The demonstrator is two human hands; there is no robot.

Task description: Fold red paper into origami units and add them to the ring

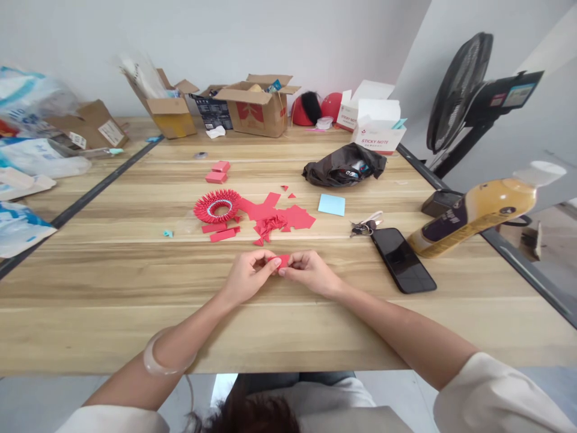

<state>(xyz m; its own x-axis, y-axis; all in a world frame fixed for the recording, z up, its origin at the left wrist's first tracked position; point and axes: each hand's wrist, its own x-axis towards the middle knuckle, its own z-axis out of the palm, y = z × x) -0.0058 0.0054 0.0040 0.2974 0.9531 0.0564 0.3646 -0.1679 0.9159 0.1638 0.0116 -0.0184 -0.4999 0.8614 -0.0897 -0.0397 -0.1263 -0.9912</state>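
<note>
Near the table's front middle, my left hand [249, 275] and my right hand [311, 273] pinch a small red paper piece [283, 260] between them, one at each side. Just beyond lie red paper sheets [297, 218] and crumpled or folded red bits [270, 225]. A ring of many folded red pieces with a light blue inner edge [217, 207] rests to their left. Red strips [223, 235] lie in front of the ring, and two red paper stacks [217, 177] sit behind it. Fine folds of the held piece are hidden by my fingers.
Right of the papers are a light blue pad [332, 205], keys [363, 228], a black phone [403, 260] and a tilted yellow bottle [473, 210]. Farther back are a black bag [345, 166], cardboard boxes [259, 111] and sticky-note boxes [377, 135]. Plastic bags [33, 162] lie left.
</note>
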